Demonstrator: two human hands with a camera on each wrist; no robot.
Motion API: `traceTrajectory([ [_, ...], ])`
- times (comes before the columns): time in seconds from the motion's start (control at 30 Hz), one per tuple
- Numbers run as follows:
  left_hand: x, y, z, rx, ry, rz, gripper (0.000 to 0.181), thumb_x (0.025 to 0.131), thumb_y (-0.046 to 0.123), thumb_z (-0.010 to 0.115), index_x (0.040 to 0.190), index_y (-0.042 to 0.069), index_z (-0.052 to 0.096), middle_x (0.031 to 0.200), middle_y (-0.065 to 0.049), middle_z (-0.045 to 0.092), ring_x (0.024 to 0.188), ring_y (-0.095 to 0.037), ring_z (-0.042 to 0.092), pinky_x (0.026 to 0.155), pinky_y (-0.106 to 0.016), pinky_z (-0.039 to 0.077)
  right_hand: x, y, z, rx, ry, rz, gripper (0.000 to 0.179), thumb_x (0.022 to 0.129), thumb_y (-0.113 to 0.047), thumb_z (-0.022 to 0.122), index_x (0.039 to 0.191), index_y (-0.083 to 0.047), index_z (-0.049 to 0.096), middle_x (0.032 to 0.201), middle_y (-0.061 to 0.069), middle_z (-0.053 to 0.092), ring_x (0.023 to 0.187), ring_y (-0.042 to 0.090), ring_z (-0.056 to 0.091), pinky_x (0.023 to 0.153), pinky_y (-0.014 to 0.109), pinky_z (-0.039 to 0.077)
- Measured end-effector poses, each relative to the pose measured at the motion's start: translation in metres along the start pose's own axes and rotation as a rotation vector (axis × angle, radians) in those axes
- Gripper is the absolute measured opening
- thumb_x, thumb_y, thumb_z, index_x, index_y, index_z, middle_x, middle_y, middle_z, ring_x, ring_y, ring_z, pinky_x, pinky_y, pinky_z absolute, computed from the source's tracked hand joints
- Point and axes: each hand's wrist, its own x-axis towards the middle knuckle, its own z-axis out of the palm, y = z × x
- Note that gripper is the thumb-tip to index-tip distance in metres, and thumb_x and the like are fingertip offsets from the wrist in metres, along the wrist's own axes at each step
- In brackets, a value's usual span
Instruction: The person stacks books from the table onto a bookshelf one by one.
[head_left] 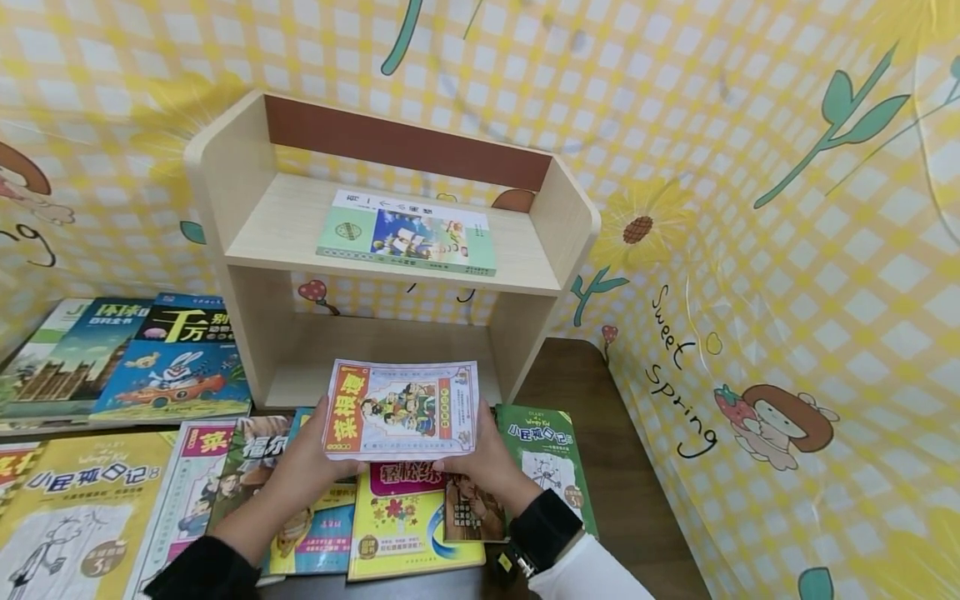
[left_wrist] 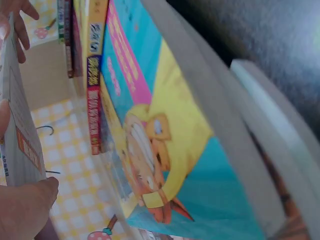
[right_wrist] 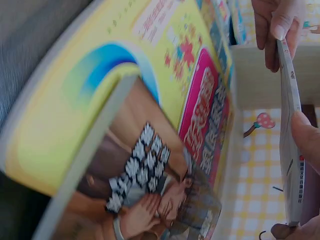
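Observation:
A thin white-and-red book (head_left: pixel 401 412) with a cartoon cover is held out in front of the lower compartment of a small wooden shelf (head_left: pixel 247 350). My left hand (head_left: pixel 318 454) grips its left edge, with the thumb (left_wrist: pixel 30 200) showing against the cover in the left wrist view. On the opposite edge, my right hand (head_left: pixel 482 457) holds the book too; the right wrist view shows its thumb (right_wrist: pixel 303 131) on the near face. Most fingers are hidden under the book. A green-and-white book (head_left: pixel 408 233) lies flat on the upper shelf board.
Beneath my hands several books lie on the dark table (head_left: pixel 637 500), among them a yellow book (head_left: pixel 412 533) and a green diary-style book (head_left: pixel 547 450). More books (head_left: pixel 172 358) lie left of the shelf. A yellow checked cloth (head_left: pixel 712 250) hangs behind.

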Motion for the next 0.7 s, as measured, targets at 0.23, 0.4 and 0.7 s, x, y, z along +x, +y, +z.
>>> traceTrajectory([
  [0.23, 0.015, -0.013, -0.002, -0.099, -0.064, -0.028, 0.099, 0.083, 0.006, 0.075, 0.154, 0.008, 0.005, 0.130, -0.023, 0.055, 0.114, -0.039, 0.058, 0.095, -0.058, 0.045, 0.020, 0.005, -0.003, 0.010, -0.037, 0.071, 0.102, 0.077, 0.011, 0.074, 0.153, -0.009, 0.008, 0.131, 0.021, 0.054, 0.112, 0.035, 0.060, 0.091, 0.038, 0.053],
  [0.4, 0.022, -0.021, -0.003, -0.094, -0.070, -0.121, 0.099, 0.083, 0.009, 0.076, 0.153, 0.006, 0.006, 0.127, -0.024, 0.058, 0.111, -0.038, 0.061, 0.095, -0.057, 0.045, 0.032, 0.011, -0.003, 0.003, -0.044, 0.130, 0.100, 0.078, 0.009, 0.074, 0.153, -0.010, 0.011, 0.129, 0.020, 0.057, 0.113, 0.034, 0.060, 0.093, 0.041, 0.051],
  [0.7, 0.034, -0.029, -0.003, -0.004, -0.083, -0.234, 0.093, 0.080, 0.008, 0.078, 0.150, -0.002, 0.017, 0.120, -0.026, 0.059, 0.098, -0.036, 0.064, 0.084, -0.053, 0.051, 0.044, 0.020, -0.001, -0.025, -0.034, 0.200, 0.097, 0.076, 0.010, 0.075, 0.151, -0.005, 0.017, 0.125, 0.019, 0.060, 0.111, 0.033, 0.061, 0.096, 0.044, 0.049],
])
